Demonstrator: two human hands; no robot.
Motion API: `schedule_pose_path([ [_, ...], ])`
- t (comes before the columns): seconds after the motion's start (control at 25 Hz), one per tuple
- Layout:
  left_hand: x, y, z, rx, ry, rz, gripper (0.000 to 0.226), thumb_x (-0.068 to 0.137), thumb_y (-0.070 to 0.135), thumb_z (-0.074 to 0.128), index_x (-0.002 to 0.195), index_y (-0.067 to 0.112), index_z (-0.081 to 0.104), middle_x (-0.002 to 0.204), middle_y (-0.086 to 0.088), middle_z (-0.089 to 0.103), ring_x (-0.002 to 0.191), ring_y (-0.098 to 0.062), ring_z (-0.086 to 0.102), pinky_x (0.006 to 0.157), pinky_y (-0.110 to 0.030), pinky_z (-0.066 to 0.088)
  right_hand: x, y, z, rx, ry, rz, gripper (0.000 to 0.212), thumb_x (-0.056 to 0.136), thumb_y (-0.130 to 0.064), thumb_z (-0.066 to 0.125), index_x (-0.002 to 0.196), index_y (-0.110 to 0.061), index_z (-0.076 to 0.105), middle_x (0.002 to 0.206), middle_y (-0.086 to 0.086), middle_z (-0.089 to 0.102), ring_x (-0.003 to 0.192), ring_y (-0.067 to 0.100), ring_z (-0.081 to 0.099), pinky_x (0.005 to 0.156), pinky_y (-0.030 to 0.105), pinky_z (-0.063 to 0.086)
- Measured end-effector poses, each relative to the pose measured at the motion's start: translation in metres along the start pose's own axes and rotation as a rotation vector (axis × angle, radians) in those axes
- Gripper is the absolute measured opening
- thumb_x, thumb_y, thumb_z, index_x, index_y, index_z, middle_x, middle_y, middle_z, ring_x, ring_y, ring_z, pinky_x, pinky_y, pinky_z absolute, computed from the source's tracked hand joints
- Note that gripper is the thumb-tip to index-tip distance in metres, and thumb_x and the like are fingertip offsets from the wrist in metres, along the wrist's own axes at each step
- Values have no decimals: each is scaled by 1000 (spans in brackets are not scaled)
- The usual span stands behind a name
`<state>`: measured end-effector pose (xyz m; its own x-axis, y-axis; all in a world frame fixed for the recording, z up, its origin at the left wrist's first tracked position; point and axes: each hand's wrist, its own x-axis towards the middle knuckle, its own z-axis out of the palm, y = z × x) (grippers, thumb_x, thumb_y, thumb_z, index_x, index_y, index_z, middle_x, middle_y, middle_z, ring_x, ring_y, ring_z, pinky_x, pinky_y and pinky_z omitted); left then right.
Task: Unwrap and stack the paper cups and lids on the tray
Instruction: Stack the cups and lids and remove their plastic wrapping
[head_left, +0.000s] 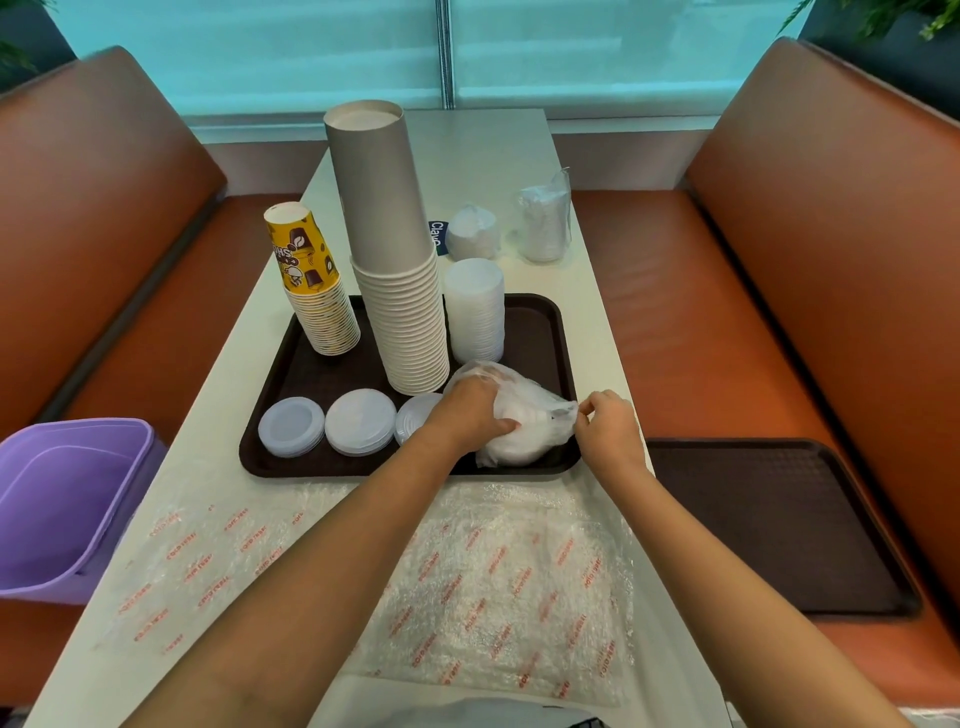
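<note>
- Unwrapping a bag of lids (519, 426) is the step in hand; the bag lies at the near right corner of the dark tray (275, 457), just in front of a tall white lid stack (475, 312).
- My left hand (467, 415) lies over the bag from the left, fingers curled down onto the plastic and thumb tucked against its near side, gripping it in place.
- My right hand (608, 421) is at the bag's right end, thumb and fingertips pinching a twist of the plastic there.
- Both forearms reach forward from the bottom of the view, the left angling in across the middle, the right coming straight up the right side.
- Next, I judge, the right hand must pull that end open while the left holds the lids firm, then slide the lids out as one stack.
- Already on the tray: a yellow printed cup stack (317, 296), a tall grey cup stack (395, 270), and three low lid piles (358, 428) along the near edge.
- Two more wrapped packs (543, 223) wait on the table (519, 156) beyond the tray.
</note>
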<state>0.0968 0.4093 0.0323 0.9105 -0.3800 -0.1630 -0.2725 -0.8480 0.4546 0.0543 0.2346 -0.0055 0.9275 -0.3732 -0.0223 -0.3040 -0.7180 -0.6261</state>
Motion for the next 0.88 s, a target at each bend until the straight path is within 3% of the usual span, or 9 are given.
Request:
schedule_pose_path([
  [0.08, -1, 3, 1, 24, 30, 16, 65, 86, 34, 65, 138, 3, 41, 141, -11, 44, 131, -21, 38, 105, -24, 26, 1, 2, 1, -49, -16, -4, 12, 88, -4, 52, 94, -4, 63, 105, 11, 59, 102, 30, 52, 86, 40, 44],
  [0.16, 0, 5, 1, 51, 36, 8, 69, 84, 36, 67, 138, 3, 40, 142, -12, 42, 132, -23, 37, 107, -27, 28, -3, -3, -4, 134, 35, -122, 29, 83, 3, 51, 109, -6, 60, 116, 9, 54, 110, 27, 48, 95, 39, 43],
  [0.24, 1, 6, -1, 39, 20, 13, 75, 81, 36, 70, 141, 5, 36, 146, -13, 34, 135, -25, 31, 110, -30, 26, -13, -14, -12, 337, 207, -421, 34, 78, 1, 48, 108, -10, 59, 118, 6, 47, 110, 20, 44, 98, 31, 41],
  [0.36, 1, 5, -5, -20, -49, 81, 68, 86, 29, 66, 144, 20, 33, 150, -8, 29, 137, -23, 28, 108, -28, 25, -21, -22, -10, 39, 317, -898, 18, 80, -22, 54, 85, -15, 70, 119, 11, 52, 108, 29, 49, 91, 32, 40],
  [0.44, 1, 5, -6, -8, -105, 111, 65, 89, 24, 62, 146, 23, 31, 152, -7, 29, 139, -22, 25, 109, -28, 22, -19, -22, -3, -256, 249, -803, 24, 81, -27, 51, 82, -15, 72, 112, 12, 61, 96, 36, 57, 77, 38, 45],
  [0.56, 5, 3, -5, -45, -178, 104, 61, 88, 14, 62, 142, 26, 36, 144, -10, 38, 132, -24, 34, 104, -29, 30, -16, -20, -5, -382, -71, -297, 41, 87, -10, 46, 128, -14, 55, 114, 11, 58, 98, 35, 54, 80, 39, 43],
  [0.6, 6, 2, -5, -65, -199, 104, 61, 87, 11, 63, 140, 27, 37, 141, -12, 41, 128, -24, 39, 100, -29, 33, -15, -18, -7, -432, -169, -227, 49, 87, -7, 45, 135, -15, 48, 116, 10, 57, 101, 33, 52, 83, 38, 42],
  [0.72, 12, -1, -7, -33, -250, 103, 64, 86, 9, 63, 140, 28, 34, 135, -14, 45, 121, -26, 44, 97, -32, 39, -15, -16, -9, -506, -302, -242, 53, 84, -14, 49, 137, -20, 45, 117, 6, 57, 108, 29, 49, 88, 36, 38],
  [0.88, 13, 2, -11, 18, -225, 107, 63, 84, 12, 66, 138, 24, 36, 136, -13, 41, 122, -26, 43, 99, -37, 40, -19, -13, -6, -510, -348, -241, 77, 83, -56, 51, 149, -33, 19, 126, 4, 51, 118, 29, 42, 97, 43, 30],
])
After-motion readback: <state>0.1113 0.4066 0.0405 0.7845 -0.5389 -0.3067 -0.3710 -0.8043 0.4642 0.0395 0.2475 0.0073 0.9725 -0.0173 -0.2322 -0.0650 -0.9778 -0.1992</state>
